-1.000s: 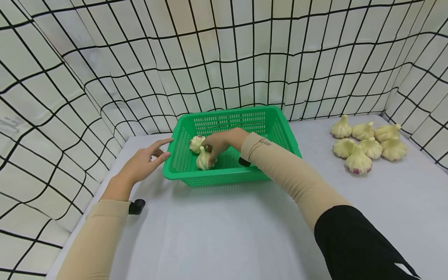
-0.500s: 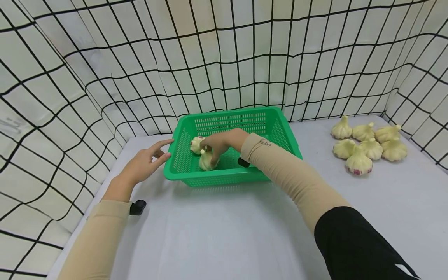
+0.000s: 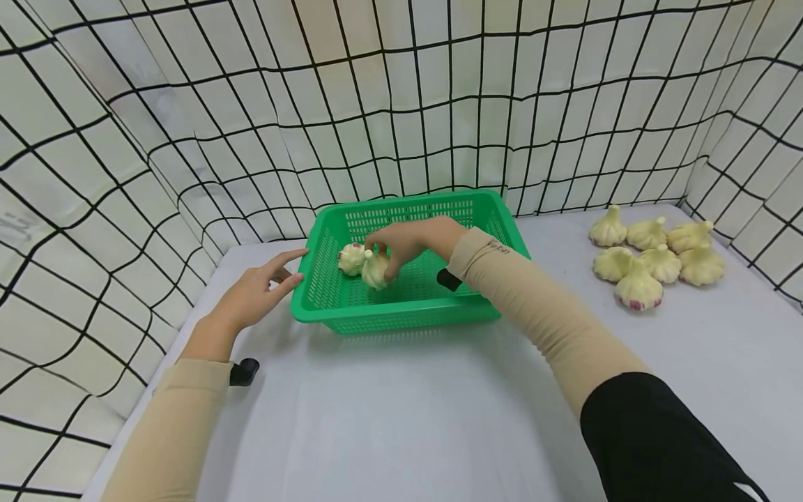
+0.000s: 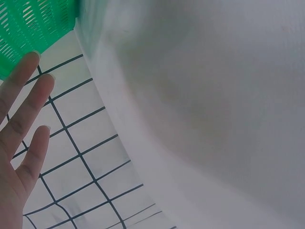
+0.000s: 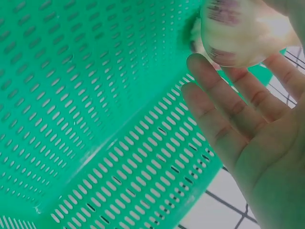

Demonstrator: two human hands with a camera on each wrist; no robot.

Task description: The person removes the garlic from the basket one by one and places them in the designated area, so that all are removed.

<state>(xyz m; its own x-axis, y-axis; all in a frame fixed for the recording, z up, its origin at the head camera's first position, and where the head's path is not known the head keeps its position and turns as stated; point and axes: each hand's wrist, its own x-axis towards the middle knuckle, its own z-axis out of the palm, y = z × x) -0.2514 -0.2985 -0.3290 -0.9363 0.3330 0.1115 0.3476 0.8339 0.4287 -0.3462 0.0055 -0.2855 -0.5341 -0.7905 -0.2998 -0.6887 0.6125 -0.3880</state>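
In the head view, my right hand (image 3: 404,242) reaches into a green plastic basket (image 3: 408,314) and holds a garlic bulb (image 3: 374,270) between thumb and fingers. The right wrist view has that garlic bulb (image 5: 238,28) at the top, its purple-streaked base toward the camera, with the fingers (image 5: 214,90) extended beneath it. A second garlic bulb (image 3: 351,259) lies just left of it in the basket, partly covered by the held one. My left hand (image 3: 254,293) is at the basket's left rim, fingertips right at the edge; the left wrist view shows its fingers (image 4: 35,100) spread and nearly straight.
Several more garlic bulbs (image 3: 661,261) sit in a cluster on the white table (image 3: 389,418), right of the basket. Black netting (image 3: 433,104) over white walls encloses the back and both sides, close behind the basket.
My right hand has shifted the held garlic bulb slightly back and to the right, beside the other bulb in the basket. The left hand stays at the rim.
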